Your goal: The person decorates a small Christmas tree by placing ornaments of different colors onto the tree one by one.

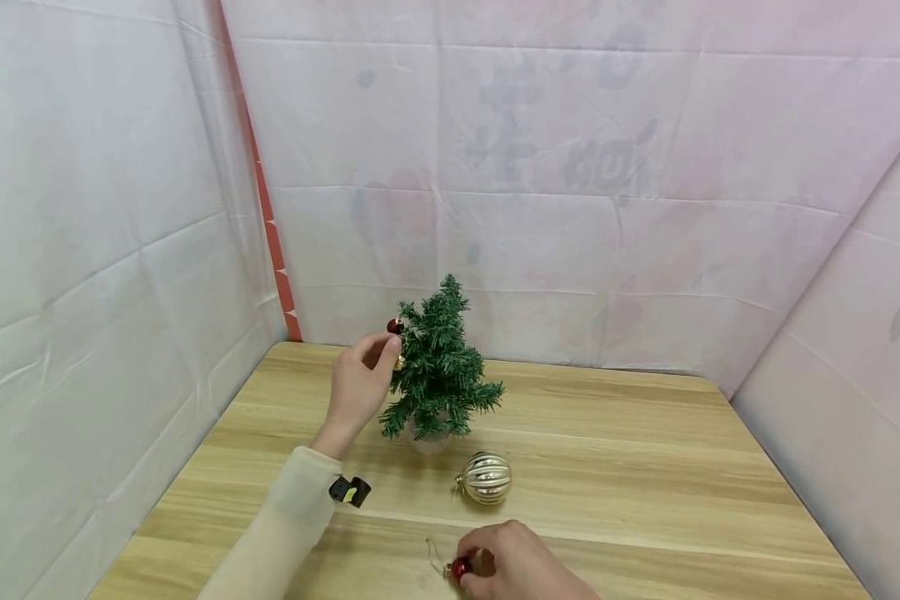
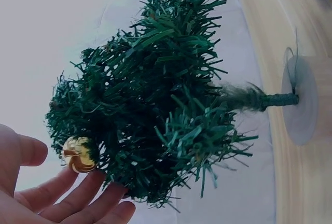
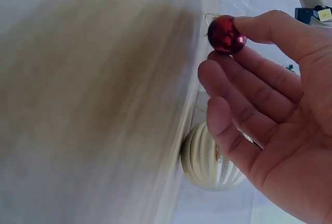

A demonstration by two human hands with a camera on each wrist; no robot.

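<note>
A small green artificial Christmas tree (image 1: 442,358) stands upright on the table. My left hand (image 1: 360,379) is at its left side, fingertips against a small gold bauble (image 2: 80,154) among the branches. In the left wrist view the thumb is apart from that bauble and the fingers are loosely extended. Just above the hand, a dark red bauble (image 1: 394,326) is at the tree's left edge. Near the front of the table, my right hand (image 1: 517,562) pinches a shiny red bauble (image 3: 226,35) between thumb and fingertips. A thin gold loop (image 1: 435,552) trails from it.
A large ribbed gold-silver bauble (image 1: 487,478) lies on the wooden table (image 1: 630,467) between the tree and my right hand. The tree's pale round base (image 2: 303,102) rests on the tabletop. White cloth walls (image 1: 570,250) enclose the back and sides.
</note>
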